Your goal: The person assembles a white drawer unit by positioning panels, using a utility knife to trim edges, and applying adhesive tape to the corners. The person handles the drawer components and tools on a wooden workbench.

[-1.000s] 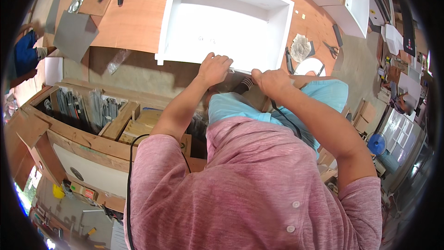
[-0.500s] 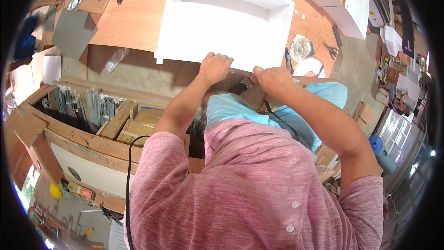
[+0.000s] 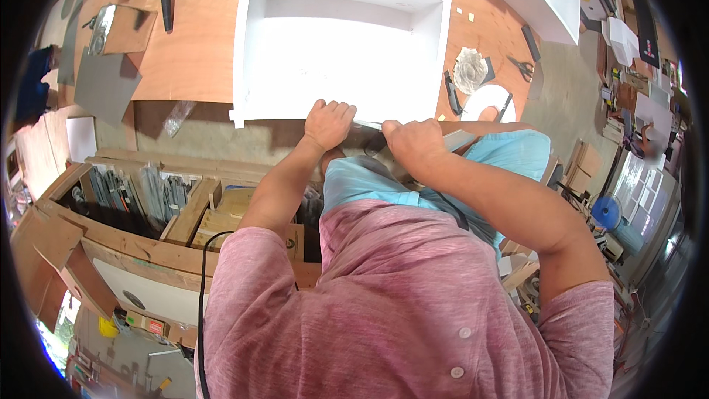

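Note:
A white open-topped box (image 3: 347, 44), like a cabinet carcass, lies on the wooden worktable, its near edge toward me. My left hand (image 3: 329, 124) has its fingers curled over that edge, left of its middle. Just to the right, my right hand (image 3: 415, 146) is closed round a long, flat, pale grey tool (image 3: 459, 139). A thin end shows on the left of the fist, close against the box edge; the tool's exact kind I cannot make out. Both palms are hidden.
Scissors (image 3: 521, 68), a crumpled clear wrapping (image 3: 470, 71) and a white disc (image 3: 484, 100) lie right of the box. Other white boxes (image 3: 550, 4) stand at the far right. A wooden bin (image 3: 118, 218) with dark strips is at left. A co-worker's sleeve (image 3: 37, 85) shows far left.
The view has shifted, so the box sits a little further left. My right hand has turned, and the flat tool now shows on both sides of it. My left hand stays at the edge.

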The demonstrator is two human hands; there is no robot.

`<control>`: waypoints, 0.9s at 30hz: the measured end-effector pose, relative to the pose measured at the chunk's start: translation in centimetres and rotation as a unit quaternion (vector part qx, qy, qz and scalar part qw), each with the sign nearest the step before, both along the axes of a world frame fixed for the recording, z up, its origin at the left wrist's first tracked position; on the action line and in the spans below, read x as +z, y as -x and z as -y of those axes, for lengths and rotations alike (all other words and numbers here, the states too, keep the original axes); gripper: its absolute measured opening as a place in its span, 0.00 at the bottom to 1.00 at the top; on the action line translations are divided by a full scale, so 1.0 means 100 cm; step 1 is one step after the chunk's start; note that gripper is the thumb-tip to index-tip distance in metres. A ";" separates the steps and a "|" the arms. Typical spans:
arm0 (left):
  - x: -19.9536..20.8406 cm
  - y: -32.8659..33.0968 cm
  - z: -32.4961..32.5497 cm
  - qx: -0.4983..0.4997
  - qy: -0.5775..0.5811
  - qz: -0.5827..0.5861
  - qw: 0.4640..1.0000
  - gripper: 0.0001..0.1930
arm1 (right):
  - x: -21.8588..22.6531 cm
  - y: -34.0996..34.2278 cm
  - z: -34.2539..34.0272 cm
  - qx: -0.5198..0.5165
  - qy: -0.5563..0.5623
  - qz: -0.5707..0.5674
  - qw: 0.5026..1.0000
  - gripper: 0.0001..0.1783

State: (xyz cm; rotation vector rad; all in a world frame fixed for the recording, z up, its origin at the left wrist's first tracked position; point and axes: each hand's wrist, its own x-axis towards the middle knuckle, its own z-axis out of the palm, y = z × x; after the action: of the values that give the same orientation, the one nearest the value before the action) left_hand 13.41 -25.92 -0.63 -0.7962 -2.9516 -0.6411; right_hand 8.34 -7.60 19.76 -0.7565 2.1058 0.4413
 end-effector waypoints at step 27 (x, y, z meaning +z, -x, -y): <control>0.003 0.001 0.001 -0.003 -0.026 -0.013 1.000 0.12 | -0.053 0.008 -0.073 -0.018 0.076 0.016 0.997 0.09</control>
State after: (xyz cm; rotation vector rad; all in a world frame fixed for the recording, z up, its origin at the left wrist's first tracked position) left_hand 13.27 -25.99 -0.38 -0.8037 -2.8975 -0.6980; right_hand 7.58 -0.32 14.43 -0.8063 2.1368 0.2497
